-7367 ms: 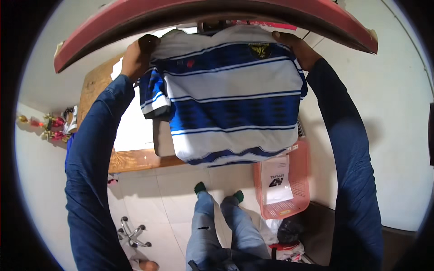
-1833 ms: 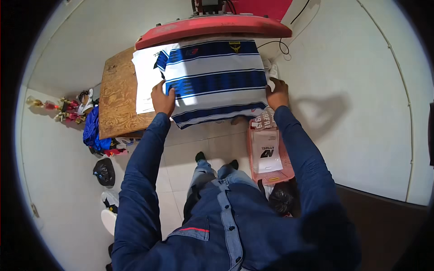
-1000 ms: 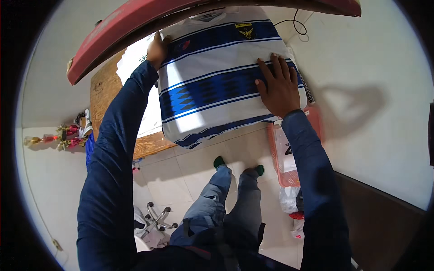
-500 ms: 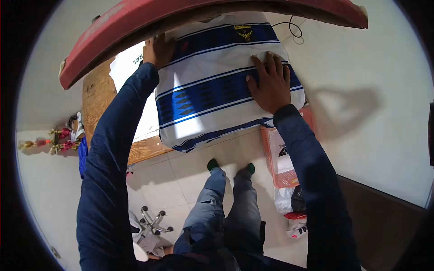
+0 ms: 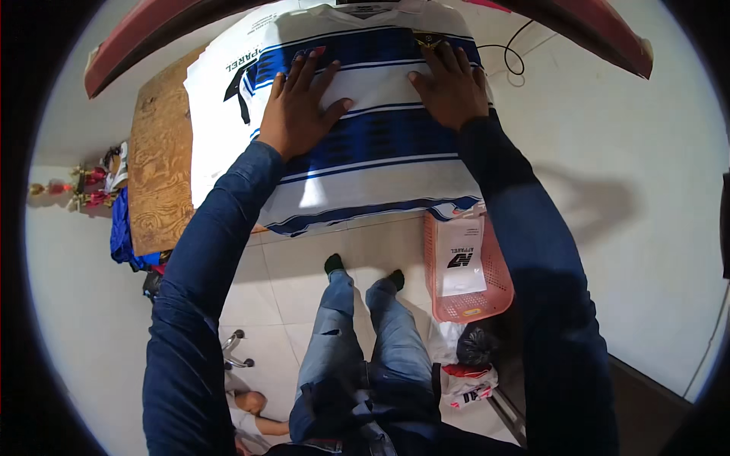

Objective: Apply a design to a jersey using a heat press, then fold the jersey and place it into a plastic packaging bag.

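A white shirt (image 5: pixel 384 171) with patterned blue bands is spread out on the table, its collar toward the far edge and its hem hanging near me. My left hand (image 5: pixel 300 110) presses flat on the left part of its upper blue band, fingers apart. On the right side, my right hand (image 5: pixel 450 87) also lies flat with fingers spread, its fingertips over a small yellow emblem near the far blue band. Beneath the shirt's left edge, white printed plastic packets (image 5: pixel 215 137) stick out.
The wooden tabletop (image 5: pixel 158 175) shows at left. A pink basket (image 5: pixel 498 285) holding a white packet (image 5: pixel 461 266) stands below right, with a black plastic bag (image 5: pixel 477 344) beside it. A dark red curved edge (image 5: pixel 585 26) arches overhead. Another person (image 5: pixel 255 410) is low at left.
My left hand has moved from the shirt's far left edge onto its front. My right hand has slid farther up the shirt, over the emblem. The view has shifted, showing more of the collar.
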The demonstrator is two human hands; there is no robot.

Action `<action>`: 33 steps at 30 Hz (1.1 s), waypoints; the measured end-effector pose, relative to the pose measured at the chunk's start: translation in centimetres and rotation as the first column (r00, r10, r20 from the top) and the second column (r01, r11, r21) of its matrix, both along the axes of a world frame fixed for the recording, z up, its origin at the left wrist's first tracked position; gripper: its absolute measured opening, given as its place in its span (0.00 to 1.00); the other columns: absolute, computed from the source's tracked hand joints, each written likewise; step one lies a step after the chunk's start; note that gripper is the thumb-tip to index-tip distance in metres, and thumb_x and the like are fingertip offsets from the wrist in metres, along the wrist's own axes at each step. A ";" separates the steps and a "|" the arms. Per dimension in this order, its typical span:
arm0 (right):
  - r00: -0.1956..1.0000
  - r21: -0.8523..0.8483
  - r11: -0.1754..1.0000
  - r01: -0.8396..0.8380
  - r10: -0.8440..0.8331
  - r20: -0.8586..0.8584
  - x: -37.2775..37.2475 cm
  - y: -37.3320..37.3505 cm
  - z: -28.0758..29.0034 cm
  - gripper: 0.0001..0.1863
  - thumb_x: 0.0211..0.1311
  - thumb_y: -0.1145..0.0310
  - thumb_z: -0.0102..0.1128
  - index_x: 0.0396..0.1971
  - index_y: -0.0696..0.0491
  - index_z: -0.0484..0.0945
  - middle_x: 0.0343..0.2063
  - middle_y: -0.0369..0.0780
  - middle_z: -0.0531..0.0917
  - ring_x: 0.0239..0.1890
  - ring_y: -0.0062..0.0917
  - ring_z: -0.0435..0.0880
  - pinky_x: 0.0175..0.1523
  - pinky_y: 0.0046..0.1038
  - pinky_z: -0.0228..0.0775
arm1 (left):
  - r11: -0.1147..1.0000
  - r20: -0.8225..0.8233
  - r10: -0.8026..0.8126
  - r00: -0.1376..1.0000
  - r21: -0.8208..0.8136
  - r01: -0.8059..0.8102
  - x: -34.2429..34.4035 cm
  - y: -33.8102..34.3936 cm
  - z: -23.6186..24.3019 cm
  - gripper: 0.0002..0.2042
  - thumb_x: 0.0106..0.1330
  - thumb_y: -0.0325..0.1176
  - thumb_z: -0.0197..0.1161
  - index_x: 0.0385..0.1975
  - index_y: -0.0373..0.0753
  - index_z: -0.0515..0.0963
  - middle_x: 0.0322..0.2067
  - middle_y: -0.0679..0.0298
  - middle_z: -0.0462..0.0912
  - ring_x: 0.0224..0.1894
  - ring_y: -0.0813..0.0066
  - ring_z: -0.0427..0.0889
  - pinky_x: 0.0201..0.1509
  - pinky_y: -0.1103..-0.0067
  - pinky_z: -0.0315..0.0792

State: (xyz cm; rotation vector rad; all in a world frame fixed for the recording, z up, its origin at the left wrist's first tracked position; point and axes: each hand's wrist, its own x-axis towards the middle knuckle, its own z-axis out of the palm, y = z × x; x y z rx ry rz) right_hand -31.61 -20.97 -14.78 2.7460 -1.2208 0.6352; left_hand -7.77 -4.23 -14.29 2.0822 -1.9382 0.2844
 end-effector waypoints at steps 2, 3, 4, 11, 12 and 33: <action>0.999 0.041 0.999 -0.025 0.024 0.032 0.1 -1.3 0.7 0.31 0.72 0.41 0.49 0.69 0.40 0.72 0.72 0.48 0.67 0.75 0.49 0.61 0.73 0.64 0.49 | 0.999 -0.067 -0.007 0.998 -0.046 0.004 -0.2 0.4 0.6 0.37 0.73 0.57 0.58 0.76 0.45 0.59 0.75 0.48 0.60 0.78 0.45 0.54 0.78 0.51 0.51; 1.000 0.129 0.992 -0.006 0.007 -0.006 0.5 -1.5 1.5 0.31 0.71 0.42 0.51 0.68 0.39 0.72 0.71 0.48 0.68 0.74 0.49 0.63 0.72 0.64 0.51 | 0.997 -0.120 0.030 0.992 -0.061 -0.037 -0.4 0.9 0.6 0.38 0.73 0.57 0.58 0.77 0.43 0.58 0.75 0.47 0.60 0.78 0.45 0.54 0.78 0.51 0.52; 1.000 0.131 0.991 -0.011 0.012 -0.007 0.5 -1.6 1.1 0.31 0.71 0.42 0.51 0.68 0.39 0.72 0.71 0.48 0.68 0.74 0.49 0.63 0.72 0.64 0.51 | 0.994 -0.173 0.065 0.983 -0.074 -0.078 -0.6 1.2 0.5 0.39 0.73 0.56 0.59 0.77 0.42 0.56 0.74 0.47 0.61 0.78 0.45 0.54 0.78 0.51 0.52; 0.998 0.054 0.997 0.056 -0.058 0.038 -3.5 -0.2 -0.3 0.34 0.70 0.44 0.54 0.71 0.45 0.69 0.73 0.53 0.63 0.78 0.50 0.55 0.75 0.63 0.46 | 0.991 -0.077 0.001 0.997 -0.130 -0.011 -0.7 4.9 0.8 0.23 0.71 0.46 0.65 0.63 0.46 0.78 0.68 0.51 0.72 0.74 0.47 0.63 0.75 0.57 0.60; 0.998 0.060 0.997 0.052 -0.054 0.037 -4.1 1.1 -0.1 0.34 0.70 0.44 0.54 0.71 0.45 0.69 0.73 0.53 0.63 0.78 0.50 0.55 0.75 0.63 0.46 | 0.986 -0.066 -0.032 0.997 -0.164 0.021 -0.6 6.2 1.2 0.21 0.71 0.42 0.64 0.62 0.46 0.79 0.67 0.53 0.73 0.73 0.49 0.64 0.74 0.59 0.61; 0.652 0.846 0.530 -0.052 -0.624 0.431 -17.7 5.7 -2.6 0.15 0.73 0.62 0.61 0.43 0.60 0.84 0.28 0.34 0.82 0.28 0.19 0.79 0.36 0.25 0.74 | 0.756 -0.962 0.269 -0.038 0.235 -0.611 0.6 20.3 -3.2 0.13 0.70 0.39 0.70 0.40 0.34 0.82 0.31 0.71 0.81 0.32 0.83 0.73 0.38 0.84 0.67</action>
